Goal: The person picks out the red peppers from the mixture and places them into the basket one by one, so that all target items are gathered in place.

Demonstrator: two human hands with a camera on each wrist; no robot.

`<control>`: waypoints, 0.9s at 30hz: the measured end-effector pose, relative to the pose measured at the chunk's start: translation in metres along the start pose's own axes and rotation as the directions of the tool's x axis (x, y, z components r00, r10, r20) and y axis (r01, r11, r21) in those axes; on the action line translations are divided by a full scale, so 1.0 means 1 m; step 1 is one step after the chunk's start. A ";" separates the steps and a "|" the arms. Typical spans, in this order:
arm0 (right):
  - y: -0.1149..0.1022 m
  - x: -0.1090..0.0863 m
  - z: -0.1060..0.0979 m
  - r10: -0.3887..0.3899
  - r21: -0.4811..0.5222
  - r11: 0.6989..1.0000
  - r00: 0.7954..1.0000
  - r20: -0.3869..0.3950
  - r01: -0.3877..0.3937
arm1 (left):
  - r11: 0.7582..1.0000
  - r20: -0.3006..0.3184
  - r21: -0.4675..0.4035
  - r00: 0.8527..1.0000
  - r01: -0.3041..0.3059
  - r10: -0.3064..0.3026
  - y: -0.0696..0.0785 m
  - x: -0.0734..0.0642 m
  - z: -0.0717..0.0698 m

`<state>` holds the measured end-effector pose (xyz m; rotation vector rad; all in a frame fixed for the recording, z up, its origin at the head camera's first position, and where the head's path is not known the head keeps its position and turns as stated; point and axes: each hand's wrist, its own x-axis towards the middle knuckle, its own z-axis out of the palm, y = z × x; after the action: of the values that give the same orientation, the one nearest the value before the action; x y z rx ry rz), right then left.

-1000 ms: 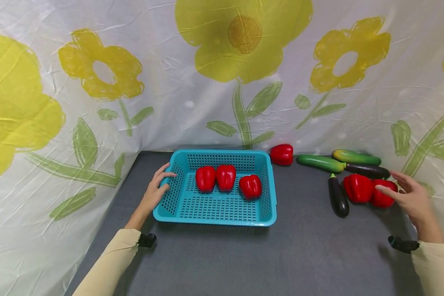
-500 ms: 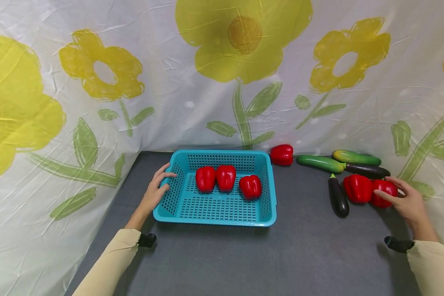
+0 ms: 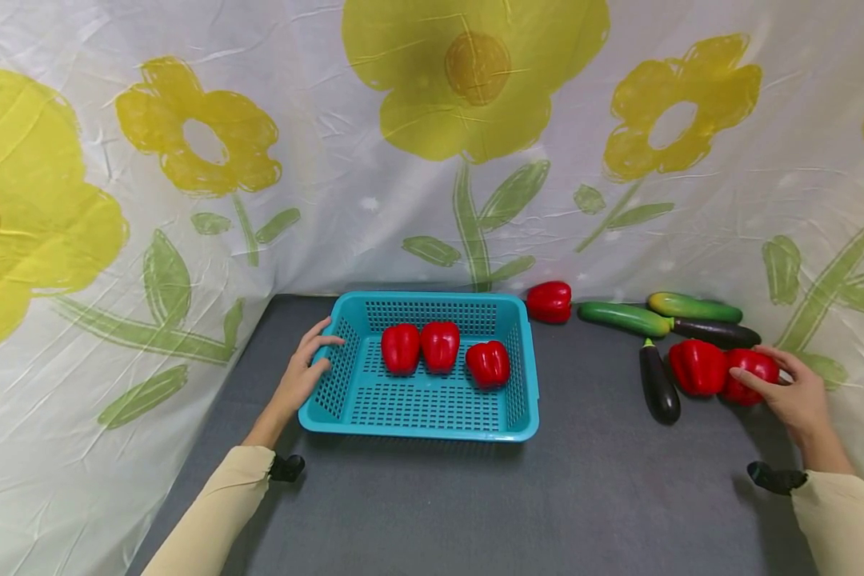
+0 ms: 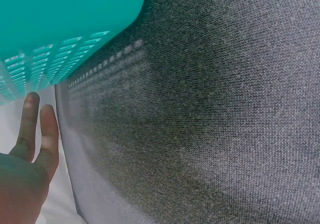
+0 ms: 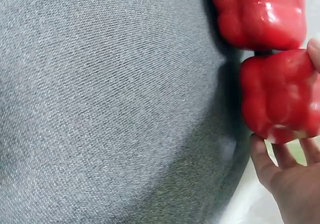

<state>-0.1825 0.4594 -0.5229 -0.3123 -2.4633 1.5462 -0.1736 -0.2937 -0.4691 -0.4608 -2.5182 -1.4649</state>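
My right hand [image 3: 799, 396] grips the rightmost red bell pepper [image 3: 756, 362], thumb on its near side and fingers behind. In the right wrist view, fingertips press against the lower end of that bell pepper [image 5: 280, 97], and a second red bell pepper [image 5: 265, 14] lies close by. My left hand [image 3: 301, 376] is at the left side of a blue perforated basket [image 3: 418, 433], its fingers reaching over the rim. From the left wrist, two straight fingers [image 4: 49, 129] point toward the basket's slotted wall [image 4: 75, 49]. Several red bell peppers [image 3: 439, 346] sit inside the basket.
An upright-lying eggplant [image 3: 658, 384] is left of the pepper pair. Behind them lie another eggplant [image 3: 716, 330], a green zucchini [image 3: 622, 318] and a yellow-green zucchini [image 3: 694, 306]. One more bell pepper [image 3: 548, 302] touches the basket's right back corner area. A flowered cloth [image 3: 374, 216] hangs behind the grey table [image 3: 518, 512].
My right hand has come left onto the rightmost bell pepper and taken hold of it; the pepper has shifted slightly right. The left hand and basket have stayed in place.
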 end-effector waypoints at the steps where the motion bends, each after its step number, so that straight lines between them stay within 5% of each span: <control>1: -0.001 0.000 0.000 0.007 -0.001 1.000 1.000 -0.008 -0.007 | 1.000 0.000 0.002 1.000 0.000 0.000 0.001 0.000 0.000; 20: -0.038 -0.008 0.006 0.044 -0.081 0.995 0.988 -0.146 -0.057 | 1.000 -0.004 0.010 1.000 0.008 -0.008 0.001 -0.001 0.000; 27: -0.060 -0.010 0.010 -0.012 -0.047 0.999 0.990 -0.139 0.005 | 1.000 -0.004 0.015 1.000 0.013 -0.013 0.000 -0.001 0.000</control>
<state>-0.1797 0.4229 -0.4738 -0.4031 -2.3923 1.4140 -0.1730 -0.2940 -0.4696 -0.4393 -2.5319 -1.4496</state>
